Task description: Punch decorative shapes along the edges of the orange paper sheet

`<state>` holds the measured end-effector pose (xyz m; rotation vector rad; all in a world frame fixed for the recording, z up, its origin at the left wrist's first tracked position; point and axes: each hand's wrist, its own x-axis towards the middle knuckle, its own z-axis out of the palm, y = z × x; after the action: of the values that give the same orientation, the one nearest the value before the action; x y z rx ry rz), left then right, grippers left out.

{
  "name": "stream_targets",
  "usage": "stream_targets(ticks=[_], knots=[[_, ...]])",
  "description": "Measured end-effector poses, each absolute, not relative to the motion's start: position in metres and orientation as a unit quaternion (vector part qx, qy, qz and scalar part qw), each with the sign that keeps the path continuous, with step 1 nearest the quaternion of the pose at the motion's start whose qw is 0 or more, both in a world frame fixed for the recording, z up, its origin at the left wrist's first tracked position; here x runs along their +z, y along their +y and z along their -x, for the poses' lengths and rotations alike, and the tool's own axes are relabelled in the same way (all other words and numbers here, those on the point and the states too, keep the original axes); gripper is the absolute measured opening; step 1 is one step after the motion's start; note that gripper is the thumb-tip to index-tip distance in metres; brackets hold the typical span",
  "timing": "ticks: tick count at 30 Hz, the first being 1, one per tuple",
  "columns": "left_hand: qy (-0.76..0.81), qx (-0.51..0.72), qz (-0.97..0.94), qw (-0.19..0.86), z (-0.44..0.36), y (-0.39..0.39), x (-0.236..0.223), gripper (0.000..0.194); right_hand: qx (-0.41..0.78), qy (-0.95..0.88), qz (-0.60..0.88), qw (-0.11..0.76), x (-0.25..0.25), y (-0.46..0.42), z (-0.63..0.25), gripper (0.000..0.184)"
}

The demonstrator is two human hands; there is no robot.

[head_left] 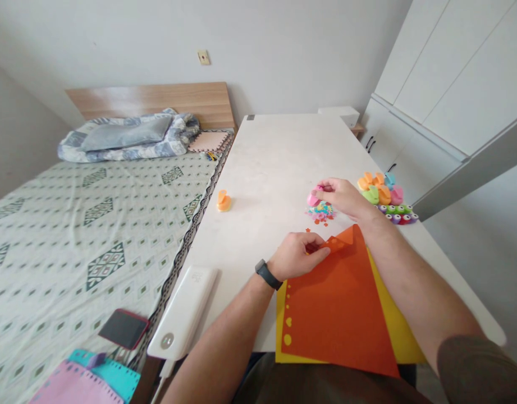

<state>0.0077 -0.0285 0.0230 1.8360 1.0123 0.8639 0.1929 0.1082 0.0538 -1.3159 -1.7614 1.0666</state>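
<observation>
My left hand [298,255] pinches the top left corner of an orange sheet of paper [334,308], which is bent up and has punched holes along its edges. Round and heart-shaped holes run down its left side. A yellow sheet [399,331] lies beneath it and shows at the sides. My right hand [342,196] grips a pink craft punch [313,198] just above a small heap of coloured paper cut-outs [321,212]. A few orange cut-outs lie between the heap and the paper.
An orange craft punch [223,201] stands on the white table [279,151] at left. Several punches [383,194] and small round-topped pieces [395,214] cluster at right. A power bank [184,311] with a cable lies front left. On the bed are a phone [124,328] and punched sheets [77,384].
</observation>
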Motion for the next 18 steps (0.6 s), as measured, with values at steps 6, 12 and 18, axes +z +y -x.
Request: stream_targets(ticks=[6, 12, 18], knots=[[0.393, 0.341, -0.753, 0.403, -0.008, -0.032, 0.028, 0.021, 0.454, -0.65, 0.492, 0.36, 0.068, 0.101, -0.188, 0.036], [0.36, 0.317, -0.786, 0.391, -0.011, -0.038, 0.033, 0.02, 0.485, -0.645, 0.474, 0.352, 0.073, 0.098, -0.187, 0.038], [0.34, 0.296, -0.8, 0.395, -0.012, -0.039, 0.033, 0.02, 0.489, -0.653, 0.467, 0.342, 0.069, 0.099, -0.187, 0.038]])
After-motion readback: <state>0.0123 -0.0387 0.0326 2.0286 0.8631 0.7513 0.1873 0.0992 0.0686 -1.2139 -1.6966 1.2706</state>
